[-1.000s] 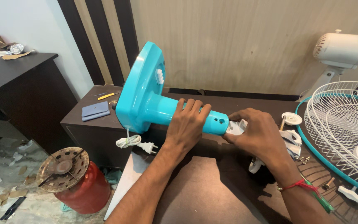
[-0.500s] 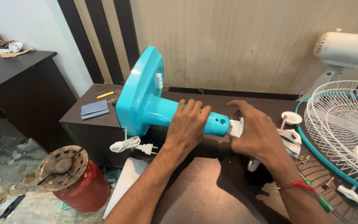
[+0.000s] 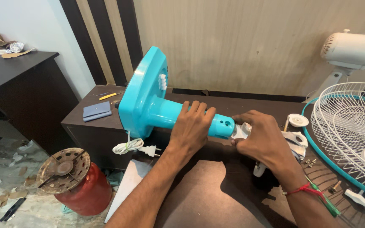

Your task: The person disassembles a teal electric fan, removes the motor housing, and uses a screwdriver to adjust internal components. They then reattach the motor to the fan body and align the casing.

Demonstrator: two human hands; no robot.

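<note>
Grip of left hand (image 3: 193, 126) wrapped over the turquoise fan stand (image 3: 153, 105), fingers curled around its column and holding it firmly. Grip of right hand (image 3: 260, 141) narrow, closed on the white plastic part (image 3: 242, 130) just at the open end of the column, fingers pinching it.

Lying on its side across the dark counter (image 3: 216, 190), this stand: flat base up on edge toward the left, column pointing right toward the white part. Hanging down from the base, over the counter's front edge, a coiled white power cord with plug (image 3: 137, 147).

At the far right, resting on the counter, a white wire fan guard (image 3: 351, 126) with a turquoise rim. Behind it, a white fan motor housing (image 3: 351, 50) on its neck. On the floor at lower left, a red gas cylinder (image 3: 83, 190) with a rusty burner on top.

On the low cabinet behind the base, a blue-grey wallet (image 3: 96, 111) and a yellow pencil (image 3: 107, 96). Near the right wrist, some small screws (image 3: 310, 161) and a red thread bracelet (image 3: 303, 190).
</note>
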